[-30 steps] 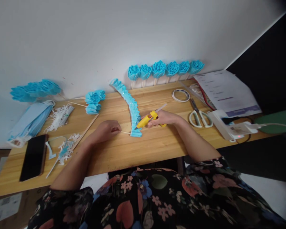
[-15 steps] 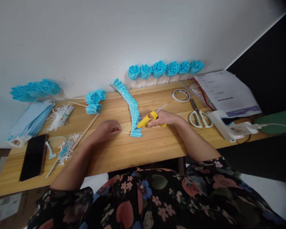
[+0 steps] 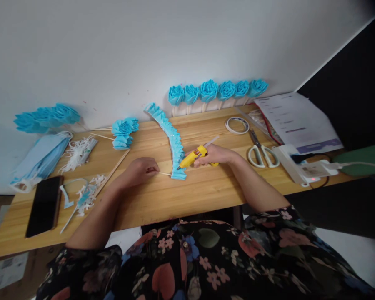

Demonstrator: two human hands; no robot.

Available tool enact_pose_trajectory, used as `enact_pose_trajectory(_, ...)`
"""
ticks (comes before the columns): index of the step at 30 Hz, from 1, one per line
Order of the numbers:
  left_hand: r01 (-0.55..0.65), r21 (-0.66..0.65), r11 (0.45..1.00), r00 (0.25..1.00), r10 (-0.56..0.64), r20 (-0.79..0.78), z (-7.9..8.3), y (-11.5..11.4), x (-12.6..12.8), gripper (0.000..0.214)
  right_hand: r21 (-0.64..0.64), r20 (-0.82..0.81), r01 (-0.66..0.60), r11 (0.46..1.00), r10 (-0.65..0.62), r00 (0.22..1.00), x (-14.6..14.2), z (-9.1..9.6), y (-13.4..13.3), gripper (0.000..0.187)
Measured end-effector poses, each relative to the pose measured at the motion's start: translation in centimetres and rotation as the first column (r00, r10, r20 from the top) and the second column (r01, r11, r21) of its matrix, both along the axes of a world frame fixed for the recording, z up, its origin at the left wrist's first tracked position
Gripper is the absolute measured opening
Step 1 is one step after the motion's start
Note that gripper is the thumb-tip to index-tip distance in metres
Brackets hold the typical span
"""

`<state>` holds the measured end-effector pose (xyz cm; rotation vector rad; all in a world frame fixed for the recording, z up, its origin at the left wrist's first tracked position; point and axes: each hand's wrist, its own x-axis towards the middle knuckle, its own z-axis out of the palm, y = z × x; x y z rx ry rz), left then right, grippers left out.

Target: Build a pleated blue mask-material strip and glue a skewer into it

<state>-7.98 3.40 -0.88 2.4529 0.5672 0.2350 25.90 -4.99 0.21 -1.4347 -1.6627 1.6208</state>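
Note:
A long pleated blue strip [image 3: 175, 143] lies curved on the wooden table, its near end toward me. My left hand [image 3: 141, 171] pinches a thin wooden stick [image 3: 165, 173], whose far tip meets the near end of the strip. In my right hand [image 3: 208, 155] is a yellow glue gun [image 3: 192, 157], with a translucent glue stick poking out of its back. The nozzle points down and left at the strip's near end. Whether the nozzle touches it I cannot tell.
Several blue fabric flowers [image 3: 208, 91] lean along the wall; others [image 3: 122, 127] lie to the left. Scissors [image 3: 262, 156], a tape roll [image 3: 236, 125] and a power strip [image 3: 292, 164] sit on the right. A phone [image 3: 44, 206], folded masks [image 3: 40, 158] and white scraps [image 3: 87, 200] are at left.

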Motion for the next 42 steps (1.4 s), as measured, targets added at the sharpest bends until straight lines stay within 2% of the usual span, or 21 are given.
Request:
enact_pose_trajectory(22, -0.004, -0.005, 1.0, 1.0, 0.004, -0.015, 0.03, 0.01, -0.01, 0.018, 0.006, 0.001, -0.002, 1.0, 0.002, 1.0, -0.11, 0.17, -0.02, 0.048)
enact_pose_trajectory(29, -0.009, -0.001, 1.0, 1.0, 0.009, -0.008, 0.19, -0.03, 0.05, 0.019, 0.013, -0.016, -0.006, 1.0, 0.006, 1.0, -0.12, 0.22, -0.02, 0.041)
enact_pose_trajectory(42, -0.01, -0.01, 1.0, 1.0, 0.01, -0.022, 0.18, -0.02, 0.05, 0.016, 0.018, 0.005, -0.003, 1.0, 0.003, 1.0, -0.12, 0.12, -0.04, 0.042)
